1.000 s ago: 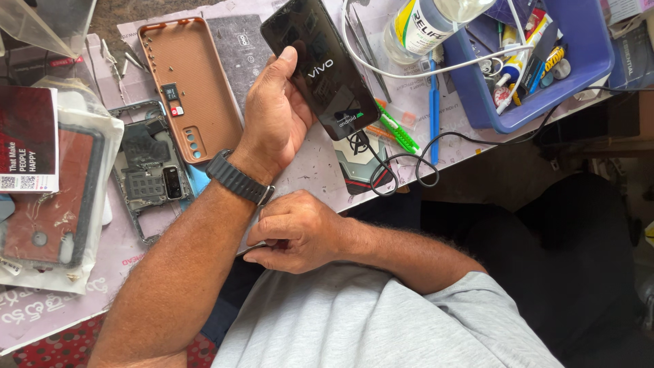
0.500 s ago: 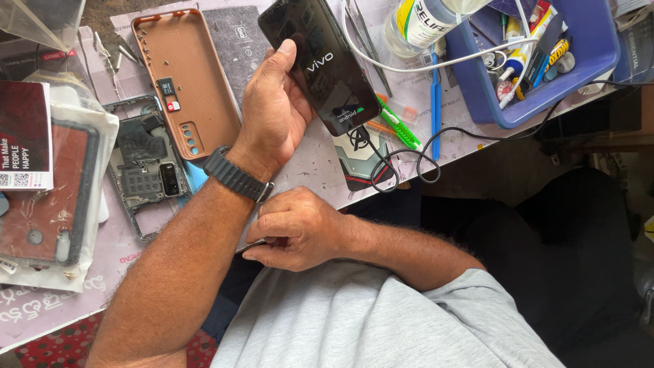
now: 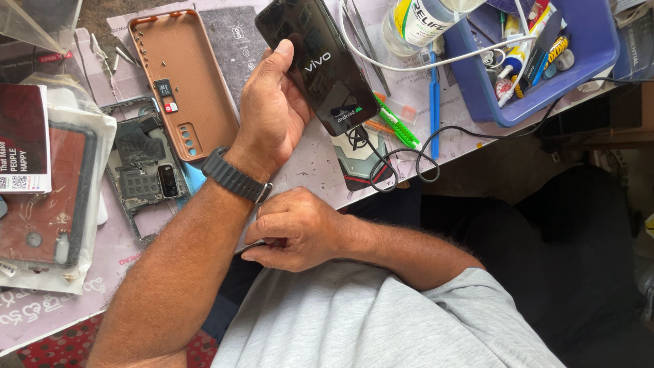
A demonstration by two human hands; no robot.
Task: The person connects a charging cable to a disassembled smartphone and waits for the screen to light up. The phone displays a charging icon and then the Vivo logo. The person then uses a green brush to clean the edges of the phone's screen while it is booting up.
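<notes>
The cluttered worktop (image 3: 320,163) carries a blue tray (image 3: 599,61) and a brown phone case (image 3: 184,82). The left hand (image 3: 272,112) grasps a black phone (image 3: 317,65) (cable attached) above it; the right hand (image 3: 296,228) rests loosely curled, its grip apparently empty. A snagged cable could tug the phone loose.

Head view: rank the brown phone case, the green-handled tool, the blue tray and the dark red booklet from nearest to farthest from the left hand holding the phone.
From the left hand, which holds the black phone:
1. Brown phone case, right beside the hand, toward the picture's left.
2. Green-handled tool, on the mat just past the phone's lower end.
3. Blue tray and dark red booklet, at opposite edges; too close to rank.
</notes>
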